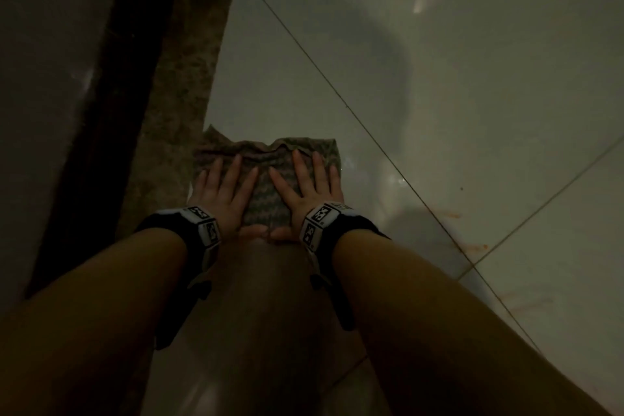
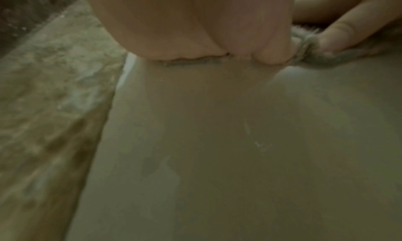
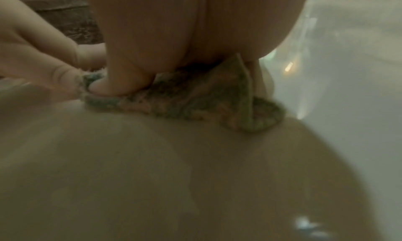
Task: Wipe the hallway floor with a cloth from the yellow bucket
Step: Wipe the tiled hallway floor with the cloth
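A zigzag-patterned cloth (image 1: pixel 266 186) lies flat on the pale tiled floor (image 1: pixel 439 94), its left edge against a brown speckled strip. My left hand (image 1: pixel 224 191) and my right hand (image 1: pixel 309 189) press on it side by side, fingers straight and spread, thumbs nearly meeting at the near edge. In the left wrist view the palm (image 2: pixel 195 24) bears down on the cloth's edge (image 2: pixel 304 46). In the right wrist view the right palm (image 3: pixel 195 29) sits on the rumpled cloth (image 3: pixel 206 100), whose corner is folded up. No yellow bucket is in view.
A brown speckled stone strip (image 1: pixel 182 94) runs along the left, beside a dark band (image 1: pixel 111 94) and a pale wall or door. Grout lines cross the glossy tiles. Reddish smears (image 1: pixel 472 248) mark the tile at the right.
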`<state>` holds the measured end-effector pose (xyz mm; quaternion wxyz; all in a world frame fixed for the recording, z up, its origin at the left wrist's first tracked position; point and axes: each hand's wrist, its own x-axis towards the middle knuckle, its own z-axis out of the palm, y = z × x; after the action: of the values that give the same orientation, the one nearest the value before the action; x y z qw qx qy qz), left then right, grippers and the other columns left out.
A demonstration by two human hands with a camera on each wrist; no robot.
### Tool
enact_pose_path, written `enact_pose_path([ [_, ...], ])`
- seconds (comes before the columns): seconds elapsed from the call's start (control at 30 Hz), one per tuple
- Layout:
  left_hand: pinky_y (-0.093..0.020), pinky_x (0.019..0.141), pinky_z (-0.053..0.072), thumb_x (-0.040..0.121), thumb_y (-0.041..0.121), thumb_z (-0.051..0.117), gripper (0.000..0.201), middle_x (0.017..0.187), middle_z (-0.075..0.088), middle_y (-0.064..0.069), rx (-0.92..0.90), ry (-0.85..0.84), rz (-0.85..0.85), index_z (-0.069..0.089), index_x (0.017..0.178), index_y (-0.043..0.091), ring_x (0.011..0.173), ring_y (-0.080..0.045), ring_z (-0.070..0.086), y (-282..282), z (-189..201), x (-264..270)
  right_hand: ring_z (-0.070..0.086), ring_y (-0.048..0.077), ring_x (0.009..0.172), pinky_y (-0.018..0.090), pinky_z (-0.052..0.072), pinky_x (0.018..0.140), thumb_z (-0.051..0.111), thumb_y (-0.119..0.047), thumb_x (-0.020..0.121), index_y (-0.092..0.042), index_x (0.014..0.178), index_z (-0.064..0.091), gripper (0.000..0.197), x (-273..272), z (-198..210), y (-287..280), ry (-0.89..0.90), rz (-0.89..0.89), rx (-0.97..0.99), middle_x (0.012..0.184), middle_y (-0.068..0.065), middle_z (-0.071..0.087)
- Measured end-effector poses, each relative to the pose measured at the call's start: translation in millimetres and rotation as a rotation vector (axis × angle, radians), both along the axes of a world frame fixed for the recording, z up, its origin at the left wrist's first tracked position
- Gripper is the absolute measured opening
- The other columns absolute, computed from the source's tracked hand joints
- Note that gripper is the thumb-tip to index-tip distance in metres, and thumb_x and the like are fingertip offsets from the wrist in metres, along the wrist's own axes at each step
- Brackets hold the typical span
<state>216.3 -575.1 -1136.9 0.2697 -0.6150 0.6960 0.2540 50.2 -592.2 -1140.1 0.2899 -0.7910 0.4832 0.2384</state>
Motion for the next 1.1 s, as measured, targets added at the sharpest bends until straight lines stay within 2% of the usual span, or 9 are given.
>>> enact_pose_path([
  [0.13,-0.049,0.117,-0.003,0.022,0.087,-0.038,0.130,0.145,-0.030,-0.004,0.031,0.104,0.043,-0.023,0.135,0.025,0.147,-0.041,-0.006,-5.5,-3.1,8.2,-0.032,0.035,0.140,0.051,-0.021,0.111,0.052,-0.073,0.074,-0.040,0.145,-0.020,0.106,3.8,1.8,-7.0,0.006,0.003,0.015,0.153,0.005,-0.035],
  [0.23,-0.066,0.099,0.035,0.064,0.085,-0.021,0.124,0.148,0.032,-0.027,0.007,0.039,-0.046,0.040,0.141,0.008,0.125,-0.059,0.042,-9.4,4.2,7.3,-0.032,0.035,0.140,0.051,-0.020,0.111,0.053,-0.072,0.074,-0.040,0.145,-0.021,0.107,5.9,2.6,-7.7,0.022,0.004,0.029,0.153,0.006,-0.035],
  [0.33,-0.056,0.114,0.010,0.036,0.088,-0.034,0.126,0.150,-0.012,-0.010,0.011,0.029,-0.034,-0.005,0.140,0.025,0.143,-0.050,0.010,-11.9,3.5,8.4,-0.032,0.035,0.140,0.051,-0.020,0.111,0.053,-0.072,0.073,-0.040,0.144,-0.022,0.109,5.7,0.9,-8.5,0.030,0.001,0.021,0.153,0.006,-0.035],
  [0.37,-0.055,0.115,0.008,0.036,0.089,-0.033,0.124,0.152,-0.013,-0.009,0.005,0.052,-0.004,-0.008,0.139,0.025,0.144,-0.048,0.007,-11.0,5.3,7.3,-0.032,0.036,0.140,0.051,-0.020,0.111,0.053,-0.072,0.073,-0.040,0.144,-0.021,0.109,6.1,0.3,-7.7,0.034,0.006,0.013,0.153,0.006,-0.035],
  [0.43,-0.058,0.114,0.015,0.067,0.088,-0.005,0.106,0.159,0.003,-0.018,-0.083,0.049,-0.036,0.003,0.148,0.019,0.143,-0.050,0.012,-9.5,5.4,3.2,-0.030,0.036,0.140,0.051,-0.019,0.112,0.053,-0.072,0.073,-0.039,0.145,-0.020,0.108,6.7,-0.9,-6.5,0.043,0.014,-0.011,0.154,0.006,-0.034],
  [0.53,-0.051,0.119,-0.001,0.083,0.071,0.036,0.096,0.159,-0.019,-0.013,-0.070,-0.053,-0.081,-0.022,0.143,0.024,0.146,-0.040,-0.013,-3.7,-3.5,6.7,-0.029,0.036,0.141,0.052,-0.017,0.113,0.051,-0.073,0.073,-0.039,0.146,-0.019,0.107,7.6,-1.2,-4.7,0.056,0.015,-0.045,0.155,0.007,-0.031],
  [0.73,-0.050,0.118,-0.006,0.059,0.079,0.008,0.105,0.160,-0.018,-0.011,-0.062,0.005,-0.056,-0.019,0.145,0.026,0.146,-0.039,-0.015,20.7,-0.9,10.9,-0.028,0.038,0.141,0.054,-0.015,0.113,0.050,-0.071,0.075,-0.037,0.146,-0.019,0.105,12.0,1.8,22.9,0.075,-0.011,-0.032,0.155,0.008,-0.030],
  [0.9,-0.049,0.119,-0.007,0.084,0.072,0.033,0.099,0.157,-0.027,-0.011,0.043,-0.113,-0.083,-0.021,0.149,0.021,0.145,-0.038,-0.021,51.1,5.9,11.8,-0.031,0.037,0.140,0.053,-0.018,0.112,0.052,-0.072,0.074,-0.038,0.145,-0.022,0.108,16.1,-0.4,56.1,0.076,-0.012,0.018,0.153,0.007,-0.034],
  [1.1,-0.048,0.117,-0.016,0.085,0.070,0.033,0.096,0.152,-0.036,-0.005,0.048,-0.093,-0.056,-0.032,0.138,0.024,0.144,-0.036,-0.024,84.0,3.5,15.7,-0.032,0.037,0.139,0.052,-0.020,0.111,0.049,-0.071,0.076,-0.037,0.145,-0.023,0.105,19.5,3.8,87.1,0.094,0.019,0.026,0.153,0.007,-0.035],
])
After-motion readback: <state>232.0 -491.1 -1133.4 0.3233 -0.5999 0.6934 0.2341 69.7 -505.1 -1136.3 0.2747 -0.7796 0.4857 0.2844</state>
